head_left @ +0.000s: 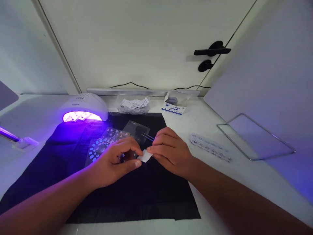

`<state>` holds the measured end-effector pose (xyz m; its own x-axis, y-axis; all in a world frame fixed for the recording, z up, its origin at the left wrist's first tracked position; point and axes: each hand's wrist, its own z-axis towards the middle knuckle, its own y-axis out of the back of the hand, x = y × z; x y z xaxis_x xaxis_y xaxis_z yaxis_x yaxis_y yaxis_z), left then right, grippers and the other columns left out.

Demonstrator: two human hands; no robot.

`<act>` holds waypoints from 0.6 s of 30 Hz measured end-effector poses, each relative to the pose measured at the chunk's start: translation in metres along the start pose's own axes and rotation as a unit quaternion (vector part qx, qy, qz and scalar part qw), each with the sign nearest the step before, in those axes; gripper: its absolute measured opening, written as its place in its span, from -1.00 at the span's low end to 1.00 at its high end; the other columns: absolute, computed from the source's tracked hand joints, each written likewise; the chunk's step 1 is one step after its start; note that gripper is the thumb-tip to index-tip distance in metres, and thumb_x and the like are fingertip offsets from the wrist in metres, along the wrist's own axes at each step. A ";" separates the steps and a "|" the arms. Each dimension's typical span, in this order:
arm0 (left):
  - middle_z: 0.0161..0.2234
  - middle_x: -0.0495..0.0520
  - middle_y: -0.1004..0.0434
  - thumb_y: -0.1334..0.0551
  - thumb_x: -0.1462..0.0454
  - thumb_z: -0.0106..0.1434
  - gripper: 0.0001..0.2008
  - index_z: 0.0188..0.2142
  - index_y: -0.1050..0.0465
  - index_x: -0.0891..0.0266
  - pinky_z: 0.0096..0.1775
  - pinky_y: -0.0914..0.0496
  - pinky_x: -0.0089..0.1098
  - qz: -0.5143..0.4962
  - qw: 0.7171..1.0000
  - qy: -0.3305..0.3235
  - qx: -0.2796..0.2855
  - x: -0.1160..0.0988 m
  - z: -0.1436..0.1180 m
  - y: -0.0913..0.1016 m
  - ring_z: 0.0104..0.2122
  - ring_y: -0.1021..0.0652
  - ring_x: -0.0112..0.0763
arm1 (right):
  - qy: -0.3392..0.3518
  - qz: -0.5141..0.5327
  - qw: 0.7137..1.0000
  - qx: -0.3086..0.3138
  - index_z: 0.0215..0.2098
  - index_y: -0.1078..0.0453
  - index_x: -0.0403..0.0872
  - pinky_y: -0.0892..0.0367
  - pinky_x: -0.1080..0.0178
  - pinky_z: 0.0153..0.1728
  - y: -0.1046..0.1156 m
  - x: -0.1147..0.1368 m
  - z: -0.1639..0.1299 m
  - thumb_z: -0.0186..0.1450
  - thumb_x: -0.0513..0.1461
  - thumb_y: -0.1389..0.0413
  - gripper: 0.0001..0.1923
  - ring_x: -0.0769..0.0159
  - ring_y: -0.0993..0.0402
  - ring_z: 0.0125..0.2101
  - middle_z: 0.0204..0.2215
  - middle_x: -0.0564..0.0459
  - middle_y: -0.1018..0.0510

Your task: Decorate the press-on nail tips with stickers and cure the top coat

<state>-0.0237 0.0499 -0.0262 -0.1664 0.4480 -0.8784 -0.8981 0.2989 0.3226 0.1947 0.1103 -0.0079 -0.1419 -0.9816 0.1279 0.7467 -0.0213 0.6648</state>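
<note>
Two bare hands meet over the middle of the black mat [137, 195] on the white counter [215, 117]. Left hand [114, 161] and right hand [170, 150] both pinch one small white pad [145, 156] between them; left thumb and forefinger closed on its left end, right fingertips closed on its right end. Pad sits just above the mat, slightly tilted; cannot tell whether it touches the cloth. Thin dark tweezers [148, 136] stick out from behind the right hand toward the mat's far edge; whether the hand grips them or they lie on the mat, cannot tell.

Just beyond the left hand, on the mat's far-left part: nail sticker sheets [105, 143], partly hidden by the knuckles, with a clear packet [135, 128] beside them. At the mat's far-left corner a white nail lamp [84, 107] glows purple. Along the counter's far edge: a clear tub of white sachets [133, 105], and right of it an open box labelled Alcohol Pads [174, 106]. Right of the mat, well apart from the hands, a clear patterned strip [210, 147] lies on the counter; farther right a wire frame [254, 137]. Black door handle [212, 50] on the wall above.
</note>
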 end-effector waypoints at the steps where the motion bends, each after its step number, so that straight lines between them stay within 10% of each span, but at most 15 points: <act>1: -0.30 0.04 -0.42 -0.25 0.25 0.33 -0.92 -0.22 -0.44 0.21 -0.22 -0.33 -0.34 0.003 1.000 -0.004 0.004 0.000 0.000 0.000 -0.23 -0.46 -0.33 | 0.003 -0.002 1.000 -0.005 -0.24 -0.44 -0.05 -0.40 0.17 -0.25 0.000 0.000 0.000 0.34 -0.33 -0.12 -0.92 0.29 -0.37 -0.34 -0.45 0.06 -0.50; 18: -0.30 0.03 -0.44 -0.18 0.34 0.37 -0.95 -0.25 -0.42 0.23 -0.17 -0.31 -0.33 0.056 0.997 -0.049 0.008 -0.001 0.001 0.000 -0.24 -0.46 -0.39 | -0.008 0.000 1.000 0.003 -0.30 -0.44 -0.09 -0.42 0.17 -0.28 -0.002 0.002 0.004 0.31 -0.35 -0.15 -0.94 0.30 -0.40 -0.37 -0.47 0.05 -0.52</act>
<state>-0.0229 0.0502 -0.0254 -0.2243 0.5588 -0.7984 -0.8691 0.2559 0.4232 0.1906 0.1092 -0.0065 -0.1528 -0.9782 0.1403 0.7433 -0.0202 0.6686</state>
